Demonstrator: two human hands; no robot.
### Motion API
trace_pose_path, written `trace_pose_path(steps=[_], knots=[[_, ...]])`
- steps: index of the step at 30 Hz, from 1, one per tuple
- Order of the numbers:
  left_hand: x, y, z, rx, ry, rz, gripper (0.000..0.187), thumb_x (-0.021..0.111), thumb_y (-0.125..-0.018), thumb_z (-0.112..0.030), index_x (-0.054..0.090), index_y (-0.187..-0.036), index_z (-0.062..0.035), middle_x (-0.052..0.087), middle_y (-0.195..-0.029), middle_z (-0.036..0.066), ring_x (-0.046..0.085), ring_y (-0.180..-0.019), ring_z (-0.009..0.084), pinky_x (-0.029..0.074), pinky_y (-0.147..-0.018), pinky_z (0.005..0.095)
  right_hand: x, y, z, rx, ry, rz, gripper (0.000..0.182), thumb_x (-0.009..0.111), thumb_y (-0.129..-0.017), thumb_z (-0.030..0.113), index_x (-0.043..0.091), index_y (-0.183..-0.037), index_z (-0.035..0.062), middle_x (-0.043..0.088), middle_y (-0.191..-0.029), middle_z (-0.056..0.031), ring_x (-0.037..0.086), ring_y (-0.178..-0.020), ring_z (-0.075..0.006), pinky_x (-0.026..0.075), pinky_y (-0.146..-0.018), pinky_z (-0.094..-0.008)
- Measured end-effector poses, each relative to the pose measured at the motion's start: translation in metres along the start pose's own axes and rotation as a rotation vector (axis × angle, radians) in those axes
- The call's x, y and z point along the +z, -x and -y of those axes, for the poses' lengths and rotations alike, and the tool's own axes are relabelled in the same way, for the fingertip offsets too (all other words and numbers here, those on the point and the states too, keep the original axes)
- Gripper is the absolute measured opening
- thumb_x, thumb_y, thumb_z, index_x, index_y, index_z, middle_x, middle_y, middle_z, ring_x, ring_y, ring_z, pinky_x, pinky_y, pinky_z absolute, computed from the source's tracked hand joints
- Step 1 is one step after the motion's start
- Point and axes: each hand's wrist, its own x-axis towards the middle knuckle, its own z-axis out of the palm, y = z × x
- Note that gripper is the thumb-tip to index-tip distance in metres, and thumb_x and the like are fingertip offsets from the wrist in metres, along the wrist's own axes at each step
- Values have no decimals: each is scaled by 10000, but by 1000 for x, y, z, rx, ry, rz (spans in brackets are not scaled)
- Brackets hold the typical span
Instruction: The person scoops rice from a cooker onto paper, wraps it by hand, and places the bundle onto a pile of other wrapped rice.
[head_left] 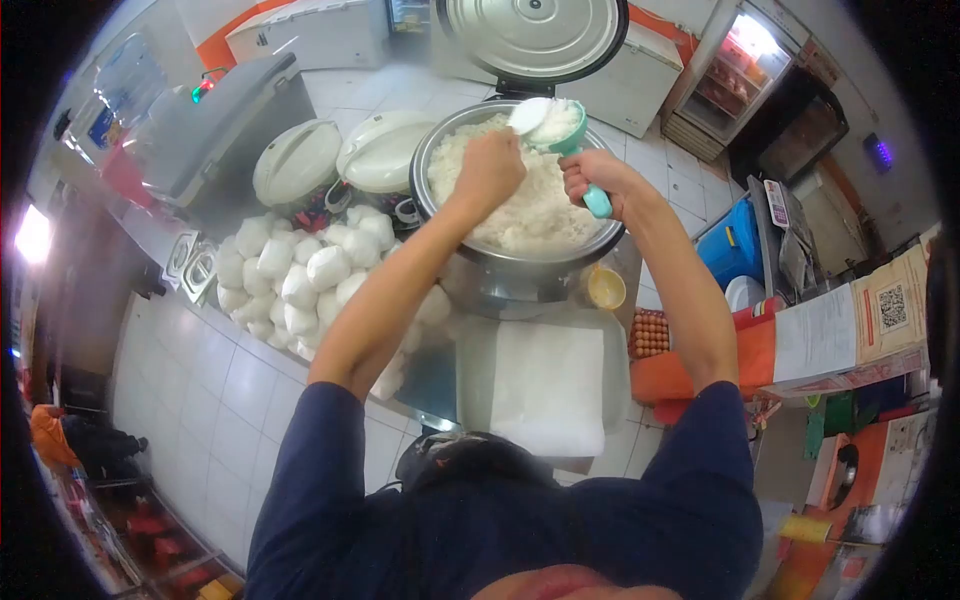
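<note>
My right hand (605,182) is closed round the teal handle of a rice scoop (568,128), whose bowl is heaped with white rice. Beside it, my left hand (490,168) is closed on what looks like a white rounded rice paddle (529,116); its handle is hidden by my fingers. The paddle's face lies against the edge of the heaped scoop. Both hands are above a large open rice cooker (470,262) full of cooked rice (540,205). Its round metal lid (540,35) stands raised behind it.
White wrapped bundles (300,285) are piled left of the cooker, near two lidded containers (385,155). A stack of white paper (548,385) lies on a tray (475,370) before me. A yellow cup (606,287) and eggs (651,333) are at right.
</note>
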Motion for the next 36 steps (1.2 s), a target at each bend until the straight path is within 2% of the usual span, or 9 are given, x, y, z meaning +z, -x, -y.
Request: trace_pose_path(steps=[11, 13, 17, 21, 23, 28, 32, 33, 36], knots=[[-7, 27, 11, -254, -434, 346, 203, 514, -817, -81, 685, -863, 17, 640, -736, 259, 636, -796, 417, 513, -751, 493, -46, 6, -12, 85, -439, 96, 134, 385, -956, 44, 404, -823, 41, 374, -629, 24, 368, -458, -51, 363, -407, -204], [-31, 19, 22, -120, -625, 431, 350, 490, -901, -281, 690, -963, 1, 649, -983, 296, 632, -954, 441, 504, -830, 520, -39, 46, -28, -13, -372, 165, 110, 413, -973, 113, 420, -920, 18, 385, -650, 18, 370, -454, -56, 362, -404, -204], [-72, 43, -13, -176, -677, -103, 571, 648, -871, -354, 545, -1318, -15, 336, -1467, 293, 354, -1335, 429, 256, -1103, 563, -39, 127, -114, -412, -210, 240, 246, 417, -980, 147, 439, -1178, 2, 486, -738, -32, 437, -478, -79, 399, -442, -220], [-88, 127, -11, 247, -612, -440, 182, 678, -799, -152, 657, -946, -47, 659, -933, 150, 629, -879, 306, 470, -801, 398, -40, 170, -248, -839, 473, -384, 543, 501, -926, 29, 326, -1438, -24, 622, -1036, -188, 559, -549, -177, 486, -519, -307], [-68, 197, -24, 40, -183, -216, 143, 689, -789, -93, 644, -918, -52, 643, -882, 125, 618, -841, 295, 465, -777, 379, -86, 149, -351, -1213, 1244, -634, 598, 594, -864, 12, 385, -1423, -32, 638, -1008, -204, 597, -573, -270, 493, -506, -355], [-4, 337, -24, -298, 280, 668, 179, 700, -789, -61, 647, -959, -42, 667, -1010, 117, 628, -986, 293, 511, -841, 378, -107, 149, -393, -493, 1673, -233, 651, 673, -764, -26, 465, -1381, -7, 592, -764, -137, 573, -540, -278, 472, -496, -353], [6, 370, -44, 14, 259, 883, 272, 731, -802, -234, 661, -1007, -70, 668, -1036, 104, 628, -1012, 282, 520, -847, 399, -73, 122, -273, -1306, 1107, -744, 585, 622, -864, 19, 420, -1411, -13, 684, -903, -144, 688, -712, -236, 523, -594, -305], [9, 376, -45, 18, 260, 893, 272, 731, -802, -234, 661, -1007, -70, 668, -1036, 104, 628, -1012, 282, 520, -847, 399, -56, 127, -238, -1192, 955, -694, 653, 587, -912, 46, 256, -1459, -87, 628, -1183, -204, 633, -1023, -241, 502, -849, -339], [11, 383, -42, 50, 223, 1104, 308, 708, -821, -293, 668, -1049, -90, 668, -1057, 91, 629, -1012, 279, 524, -846, 407, -4, 106, -128, -1060, 686, -425, 615, 559, -941, 191, 311, -1425, -96, 578, -1145, -274, 585, -1031, -345, 446, -918, -395]])
